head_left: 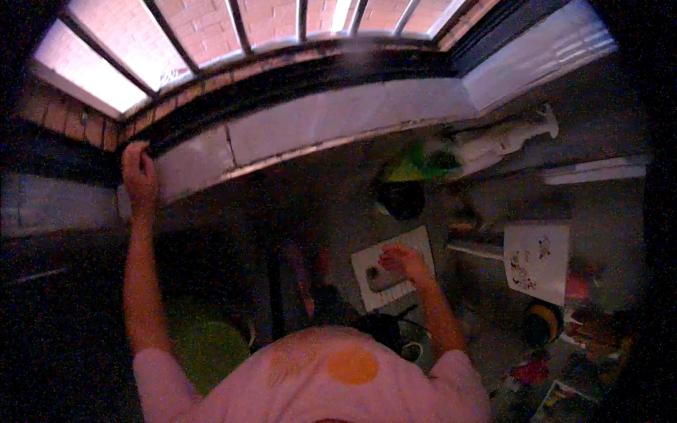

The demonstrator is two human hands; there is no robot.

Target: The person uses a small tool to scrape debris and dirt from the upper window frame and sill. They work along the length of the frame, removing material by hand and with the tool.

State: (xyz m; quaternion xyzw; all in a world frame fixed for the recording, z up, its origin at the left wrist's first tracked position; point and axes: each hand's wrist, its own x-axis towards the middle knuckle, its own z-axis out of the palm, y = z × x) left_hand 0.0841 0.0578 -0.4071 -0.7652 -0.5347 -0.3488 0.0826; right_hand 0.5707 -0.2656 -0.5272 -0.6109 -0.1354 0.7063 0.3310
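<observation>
My left hand (140, 173) reaches up to the left end of the dark window frame (211, 111), its fingers curled against the frame at the corner. Whatever lies inside that grip is hidden by the fingers and the dark. Low on the right, my right hand (400, 261) hangs with its fingers stretched out and nothing visible in it. Behind it is a pale rectangular sheet or board (364, 265) with a dark round patch on it. From this view I cannot tell whether the hand touches the sheet.
Outside the window are bars (302, 20) and a brick wall (204, 28). Below the frame runs a pale sill (310, 127). A green and white object (423, 161) and a white picture sheet (537, 257) stand right. Assorted items clutter the lower right; a green rounded shape (208, 345) is lower left.
</observation>
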